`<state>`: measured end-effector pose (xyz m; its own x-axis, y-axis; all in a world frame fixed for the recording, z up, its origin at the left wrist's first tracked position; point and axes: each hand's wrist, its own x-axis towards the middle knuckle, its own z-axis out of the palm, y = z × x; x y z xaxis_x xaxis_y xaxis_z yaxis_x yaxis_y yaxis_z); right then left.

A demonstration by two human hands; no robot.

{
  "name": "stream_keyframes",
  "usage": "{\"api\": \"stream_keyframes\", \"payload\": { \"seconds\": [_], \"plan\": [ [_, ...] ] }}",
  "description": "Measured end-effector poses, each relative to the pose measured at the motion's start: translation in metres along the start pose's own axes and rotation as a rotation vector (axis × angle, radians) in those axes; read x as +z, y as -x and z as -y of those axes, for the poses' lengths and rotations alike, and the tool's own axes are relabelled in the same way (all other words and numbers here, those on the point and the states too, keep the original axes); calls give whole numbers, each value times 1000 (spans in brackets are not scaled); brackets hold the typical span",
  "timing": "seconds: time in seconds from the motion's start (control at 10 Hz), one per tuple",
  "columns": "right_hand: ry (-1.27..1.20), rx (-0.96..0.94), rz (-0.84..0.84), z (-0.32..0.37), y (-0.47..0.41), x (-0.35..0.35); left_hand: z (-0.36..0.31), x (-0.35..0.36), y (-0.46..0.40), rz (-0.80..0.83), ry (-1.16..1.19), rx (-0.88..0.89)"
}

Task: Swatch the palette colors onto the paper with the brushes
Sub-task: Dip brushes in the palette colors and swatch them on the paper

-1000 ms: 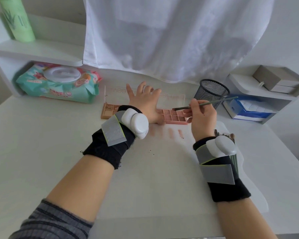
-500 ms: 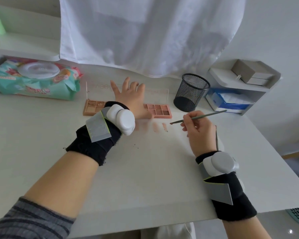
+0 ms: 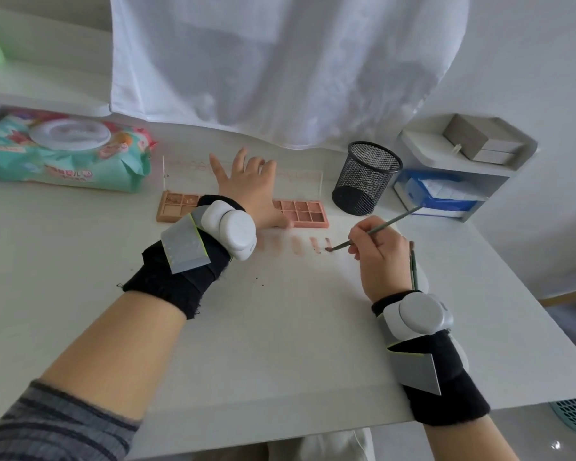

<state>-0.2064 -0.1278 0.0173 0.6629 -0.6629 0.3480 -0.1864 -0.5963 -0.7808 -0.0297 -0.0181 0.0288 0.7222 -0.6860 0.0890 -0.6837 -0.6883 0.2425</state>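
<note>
White desk (image 3: 64, 261), draped white cloth (image 3: 280, 68), grey shelf (image 3: 512, 161).

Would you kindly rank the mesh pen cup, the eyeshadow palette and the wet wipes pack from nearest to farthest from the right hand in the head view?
Measured from the right hand, which grips the brush:
1. Mesh pen cup, just beyond the hand, toward the back.
2. Eyeshadow palette, to its left, under the left hand.
3. Wet wipes pack, far left at the back.
</note>
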Motion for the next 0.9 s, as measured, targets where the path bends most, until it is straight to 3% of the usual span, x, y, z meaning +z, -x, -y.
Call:
{"api": "stream_keyframes", "payload": {
  "seconds": [0.6,0.7,0.9],
  "plan": [
    [56,-90,-16,-1,0,2,1,3,-1,-12,12,4],
    [44,-84,66,-1,0,4,1,3,-1,-14,12,5],
    [102,-103,16,0,3,0,2,3,-1,-8,10,7]
  ]
}}
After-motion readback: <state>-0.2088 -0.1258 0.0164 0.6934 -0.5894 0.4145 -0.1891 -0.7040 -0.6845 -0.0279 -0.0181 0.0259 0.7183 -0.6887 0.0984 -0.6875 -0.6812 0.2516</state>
